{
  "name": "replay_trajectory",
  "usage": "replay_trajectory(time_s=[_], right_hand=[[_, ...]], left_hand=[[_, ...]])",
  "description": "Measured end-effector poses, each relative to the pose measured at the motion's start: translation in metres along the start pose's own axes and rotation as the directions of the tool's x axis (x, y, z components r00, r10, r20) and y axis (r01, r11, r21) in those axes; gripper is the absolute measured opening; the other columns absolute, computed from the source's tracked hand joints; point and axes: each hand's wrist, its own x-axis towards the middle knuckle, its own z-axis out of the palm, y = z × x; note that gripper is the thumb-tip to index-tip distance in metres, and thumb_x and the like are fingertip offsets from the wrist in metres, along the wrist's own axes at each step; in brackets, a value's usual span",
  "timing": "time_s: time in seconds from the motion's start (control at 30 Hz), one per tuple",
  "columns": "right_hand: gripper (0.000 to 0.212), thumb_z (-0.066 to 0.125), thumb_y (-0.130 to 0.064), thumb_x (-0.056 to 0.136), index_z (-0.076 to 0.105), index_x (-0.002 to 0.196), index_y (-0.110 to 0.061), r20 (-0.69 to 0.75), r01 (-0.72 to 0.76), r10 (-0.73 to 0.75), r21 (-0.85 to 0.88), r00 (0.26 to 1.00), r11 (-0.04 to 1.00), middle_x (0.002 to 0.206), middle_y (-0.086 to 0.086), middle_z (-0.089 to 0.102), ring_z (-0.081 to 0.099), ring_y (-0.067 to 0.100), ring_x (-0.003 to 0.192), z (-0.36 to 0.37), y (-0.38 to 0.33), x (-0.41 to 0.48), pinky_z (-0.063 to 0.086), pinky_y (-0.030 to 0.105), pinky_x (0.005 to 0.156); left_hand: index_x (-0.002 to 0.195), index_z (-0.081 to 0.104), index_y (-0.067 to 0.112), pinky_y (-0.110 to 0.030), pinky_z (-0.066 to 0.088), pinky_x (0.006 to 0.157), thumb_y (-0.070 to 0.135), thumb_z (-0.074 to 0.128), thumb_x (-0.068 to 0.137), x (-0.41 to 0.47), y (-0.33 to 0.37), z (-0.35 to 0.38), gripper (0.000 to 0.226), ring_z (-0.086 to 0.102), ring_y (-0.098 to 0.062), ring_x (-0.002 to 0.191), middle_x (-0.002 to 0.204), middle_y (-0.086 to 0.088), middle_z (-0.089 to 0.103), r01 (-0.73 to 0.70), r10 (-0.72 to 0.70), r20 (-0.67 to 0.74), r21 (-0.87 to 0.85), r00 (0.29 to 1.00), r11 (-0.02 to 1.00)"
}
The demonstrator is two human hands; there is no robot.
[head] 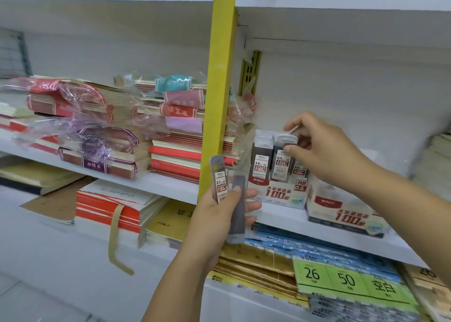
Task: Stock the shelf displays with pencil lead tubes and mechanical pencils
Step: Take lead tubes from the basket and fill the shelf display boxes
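Observation:
My left hand (219,214) grips a small bunch of clear pencil lead tubes (228,190) upright in front of the yellow shelf post. My right hand (322,151) reaches into the red-and-white display box (278,195) on the white shelf and pinches the white cap of a lead tube (284,156) that stands in the box. Several more tubes stand in rows inside that box. A second display box (341,212) of the same print sits just to the right, under my right forearm.
A yellow upright post (219,90) divides the shelves. Stacks of wrapped notebooks (102,131) fill the left shelf, more books (114,207) lie below. Under the lead boxes lie blue and gold paper packs with green price labels (346,280). Another stack sits at the far right (436,165).

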Motion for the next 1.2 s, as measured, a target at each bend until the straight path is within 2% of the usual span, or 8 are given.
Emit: replay_trajectory(time_s=[0.2, 0.37, 0.53, 0.63, 0.73, 0.93, 1.1, 1.2], right_hand=[[0.017, 0.073, -0.04, 0.08, 0.065, 0.094, -0.035, -0.114, 0.061, -0.108, -0.352, 0.988, 0.934, 0.089, -0.016, 0.042, 0.037, 0.006, 0.085, 0.009, 0.009, 0.008, 0.03, 0.024, 0.063], [0.034, 0.068, -0.039, 0.086, 0.066, 0.117, -0.025, -0.062, 0.044, -0.083, -0.476, 0.995, 0.878, 0.1, -0.009, 0.041, 0.032, 0.008, 0.096, 0.01, 0.01, 0.003, 0.031, 0.026, 0.078], [0.031, 0.052, -0.039, 0.09, 0.067, 0.114, -0.027, -0.08, 0.049, -0.047, 0.028, 0.996, 0.998, 0.093, -0.014, 0.052, 0.049, 0.002, 0.086, 0.012, -0.017, -0.039, 0.039, 0.016, 0.074], [0.028, 0.053, -0.039, 0.094, 0.06, 0.121, -0.037, 0.118, -0.09, 0.058, 0.287, 0.991, 0.954, 0.106, -0.017, 0.059, 0.057, -0.003, 0.089, 0.023, -0.023, -0.066, 0.048, 0.013, 0.075], [0.017, 0.057, -0.026, 0.095, 0.065, 0.108, -0.035, 0.087, -0.154, 0.128, 0.485, 0.988, 0.861, 0.104, -0.013, 0.063, 0.06, -0.001, 0.085, 0.026, -0.019, -0.084, 0.048, 0.009, 0.062], [0.023, 0.058, -0.021, 0.094, 0.069, 0.097, -0.041, 0.023, -0.17, 0.211, 0.677, 0.977, 0.716, 0.083, -0.013, 0.071, 0.063, 0.006, 0.065, 0.015, 0.003, -0.11, 0.051, 0.019, 0.058], [0.017, 0.046, -0.002, 0.097, 0.062, 0.097, -0.009, 0.17, -0.248, 0.199, 0.839, 0.965, 0.484, 0.095, 0.01, 0.071, 0.066, 0.026, 0.076, 0.006, 0.018, -0.12, 0.053, 0.031, 0.068], [0.023, 0.049, -0.002, 0.095, 0.068, 0.088, -0.012, 0.22, -0.297, 0.216, 0.839, 0.951, 0.455, 0.102, 0.009, 0.072, 0.068, 0.026, 0.084, 0.005, 0.024, -0.126, 0.053, 0.033, 0.076]], left_hand=[[0.112, 0.066, 0.026, -0.033, 0.063, 0.074, 0.031, 0.06, 0.098, 0.0, -0.002, 0.0, 0.016, 0.076, -0.016, 0.093, 0.099, 0.004, 0.079, 0.01, -0.01, -0.012, -0.007, 1.0, 1.0], [0.116, 0.066, 0.023, -0.029, 0.062, 0.072, 0.028, 0.059, 0.098, -0.005, 0.001, 0.003, 0.02, 0.076, -0.017, 0.094, 0.102, 0.002, 0.079, 0.004, -0.005, 0.063, 0.01, 0.998, 1.0], [0.12, 0.064, 0.021, -0.029, 0.062, 0.073, 0.029, 0.062, 0.096, -0.014, 0.009, 0.012, 0.025, 0.075, -0.02, 0.098, 0.107, -0.002, 0.078, -0.007, 0.009, 0.179, -0.007, 0.984, 1.0], [0.126, 0.062, 0.02, -0.031, 0.062, 0.072, 0.031, 0.066, 0.089, -0.022, 0.011, 0.024, 0.038, 0.076, -0.025, 0.098, 0.109, -0.005, 0.078, -0.007, 0.013, 0.248, -0.027, 0.969, 1.0], [0.122, 0.065, 0.022, -0.032, 0.062, 0.072, 0.025, 0.066, 0.095, -0.03, 0.007, 0.035, 0.027, 0.076, -0.027, 0.097, 0.108, -0.008, 0.078, 0.016, -0.01, 0.284, -0.017, 0.959, 1.0], [0.119, 0.065, 0.028, -0.039, 0.061, 0.086, 0.048, 0.058, 0.092, -0.039, 0.001, 0.036, 0.034, 0.073, -0.024, 0.106, 0.112, -0.006, 0.077, 0.156, -0.187, 0.335, 0.119, 0.924, 0.981], [0.118, 0.064, 0.025, -0.022, 0.054, 0.059, 0.041, 0.066, 0.093, -0.04, -0.003, 0.035, 0.03, 0.074, -0.01, 0.088, 0.106, 0.004, 0.078, 0.219, -0.269, 0.208, 0.234, 0.94, 0.947], [0.115, 0.064, 0.021, -0.02, 0.049, 0.052, 0.024, 0.078, 0.085, -0.039, -0.005, 0.034, 0.033, 0.074, -0.011, 0.078, 0.094, 0.0, 0.079, 0.235, -0.256, 0.123, 0.159, 0.959, 0.959]])
